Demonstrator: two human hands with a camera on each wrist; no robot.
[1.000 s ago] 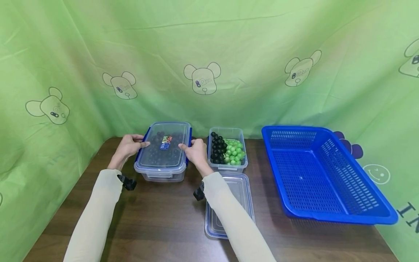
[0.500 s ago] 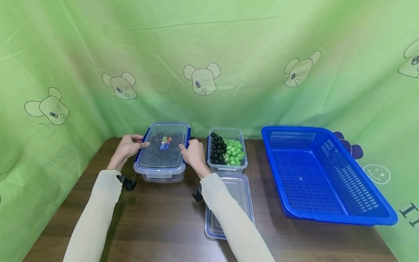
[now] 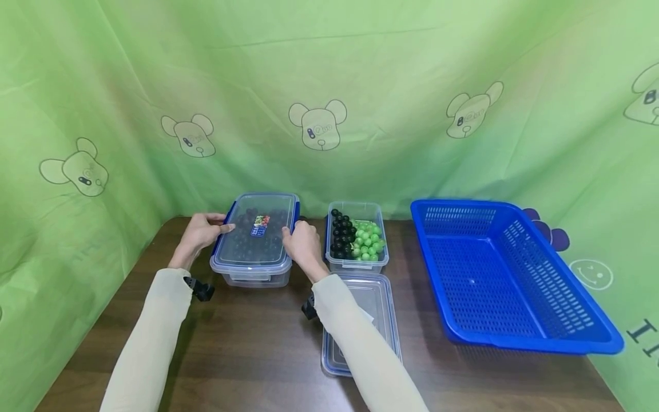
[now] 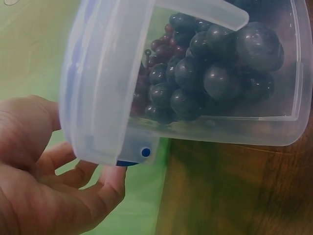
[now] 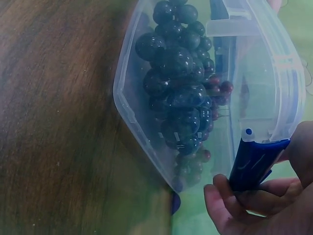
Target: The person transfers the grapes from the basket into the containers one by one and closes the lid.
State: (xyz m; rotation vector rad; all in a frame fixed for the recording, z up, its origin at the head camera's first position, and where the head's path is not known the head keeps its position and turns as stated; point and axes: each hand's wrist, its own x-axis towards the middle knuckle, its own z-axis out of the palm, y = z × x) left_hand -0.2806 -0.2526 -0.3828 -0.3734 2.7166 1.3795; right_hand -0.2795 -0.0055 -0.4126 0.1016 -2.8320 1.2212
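A clear lidded food container [image 3: 254,237] with blue side latches stands at the table's back left. Dark grapes [image 4: 190,78] and some smaller reddish ones show through its wall. My left hand [image 3: 202,232] grips the container's left edge, thumb on the lid [image 3: 257,240] and fingers at the side latch. On the other side my right hand [image 3: 304,243] holds the right edge. Its fingers curl at the blue latch [image 5: 257,164], which hangs down from the rim in the right wrist view; the thumb lies near the lid's edge.
Right of it stands an uncovered container [image 3: 357,265] with black grapes [image 3: 342,234] and green grapes [image 3: 368,240]. A loose lid [image 3: 378,297] lies in front, under my right forearm. A blue plastic basket [image 3: 453,337] occupies the right side. Green curtain [image 3: 391,166] hangs behind the table.
My right hand has shifted slightly toward me along the right edge, and its thumb has drawn back off the lid's top to the rim. The left hand stays put.
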